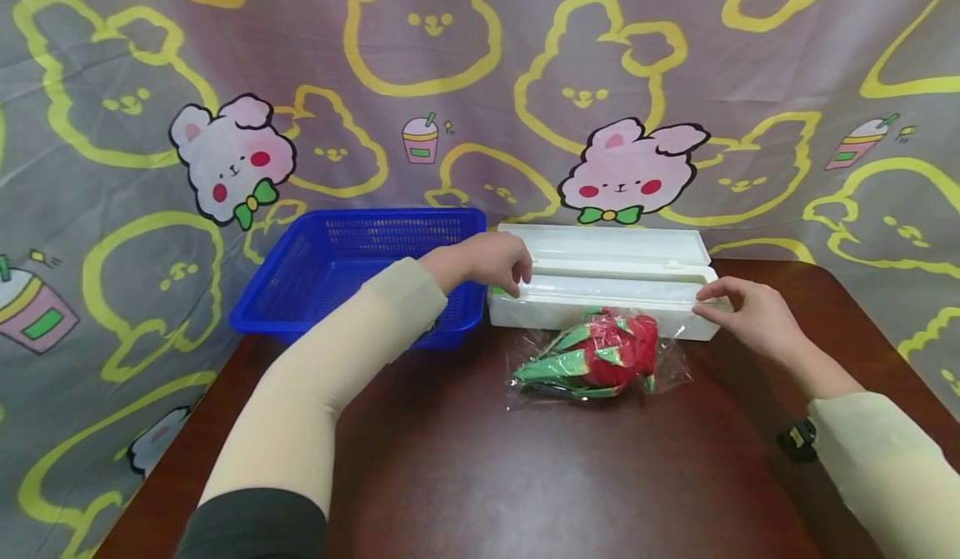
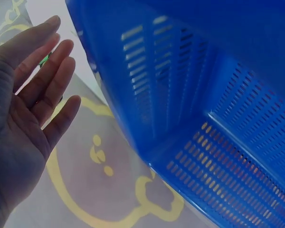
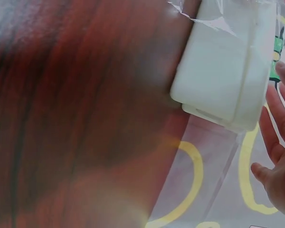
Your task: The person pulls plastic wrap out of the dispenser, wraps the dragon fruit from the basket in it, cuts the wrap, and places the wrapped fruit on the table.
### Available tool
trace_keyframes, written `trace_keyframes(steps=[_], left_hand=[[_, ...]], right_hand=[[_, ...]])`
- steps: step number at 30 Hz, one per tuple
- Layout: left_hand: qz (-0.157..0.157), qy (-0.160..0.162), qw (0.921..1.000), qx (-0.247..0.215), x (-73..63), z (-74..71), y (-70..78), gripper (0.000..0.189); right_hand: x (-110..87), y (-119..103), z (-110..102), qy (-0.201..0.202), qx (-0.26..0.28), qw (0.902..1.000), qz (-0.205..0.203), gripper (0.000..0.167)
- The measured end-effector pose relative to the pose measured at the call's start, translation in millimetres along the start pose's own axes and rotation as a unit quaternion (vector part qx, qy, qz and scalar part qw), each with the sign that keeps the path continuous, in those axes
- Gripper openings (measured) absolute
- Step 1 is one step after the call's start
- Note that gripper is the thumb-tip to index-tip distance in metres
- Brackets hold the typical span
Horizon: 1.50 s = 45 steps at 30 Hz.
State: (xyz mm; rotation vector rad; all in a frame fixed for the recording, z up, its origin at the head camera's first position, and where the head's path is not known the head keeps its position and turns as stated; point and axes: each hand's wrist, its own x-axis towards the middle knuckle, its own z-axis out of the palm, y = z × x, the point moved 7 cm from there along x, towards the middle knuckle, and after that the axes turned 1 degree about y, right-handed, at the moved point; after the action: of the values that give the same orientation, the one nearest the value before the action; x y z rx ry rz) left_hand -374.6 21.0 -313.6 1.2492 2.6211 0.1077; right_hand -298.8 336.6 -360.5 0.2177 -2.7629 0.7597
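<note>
A long white box (image 1: 600, 317), its lid (image 1: 600, 247) raised at the back, has a pale sheet or roll (image 1: 607, 288) inside. It looks like a cling film dispenser. My left hand (image 1: 491, 259) is over its left end, fingers pointing down. In the left wrist view, the fingers (image 2: 57, 76) look loosely extended. At the right end, my right hand (image 1: 753, 313) touches or nearly touches the rim with thumb and forefinger; its other fingers (image 3: 275, 118) are spread. Any film between the fingertips is too faint to make out. A red and green dragon fruit (image 1: 615, 351) lies in clear film before the box.
A blue perforated basket (image 1: 300, 292) stands left of the box, beneath my left forearm. Brown tabletop (image 1: 562, 476) extends toward me. Behind everything hangs a grey-pink curtain (image 1: 487, 126) with yellow rabbit outlines.
</note>
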Motion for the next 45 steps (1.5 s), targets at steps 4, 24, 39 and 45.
trace_keyframes(steps=[4,24,39,45], left_hand=[[-0.006,-0.011,0.9998,0.013,6.6,7.5,0.7,0.02],[0.005,-0.02,0.999,0.039,16.4,19.6,1.0,0.018],[-0.015,-0.008,0.9998,0.012,13.9,24.8,-10.3,0.011],[-0.01,-0.002,0.9999,0.005,13.0,24.6,-11.5,0.01]], right_hand=[[1.7,-3.7,-1.2,-0.007,0.014,0.9999,0.001,0.03],[5.5,0.2,5.0,-0.026,0.048,0.9981,-0.028,0.019],[5.8,-1.2,2.8,0.006,0.107,0.9935,-0.037,0.013],[3.6,-2.6,1.5,0.0,0.107,0.9938,-0.03,0.015]])
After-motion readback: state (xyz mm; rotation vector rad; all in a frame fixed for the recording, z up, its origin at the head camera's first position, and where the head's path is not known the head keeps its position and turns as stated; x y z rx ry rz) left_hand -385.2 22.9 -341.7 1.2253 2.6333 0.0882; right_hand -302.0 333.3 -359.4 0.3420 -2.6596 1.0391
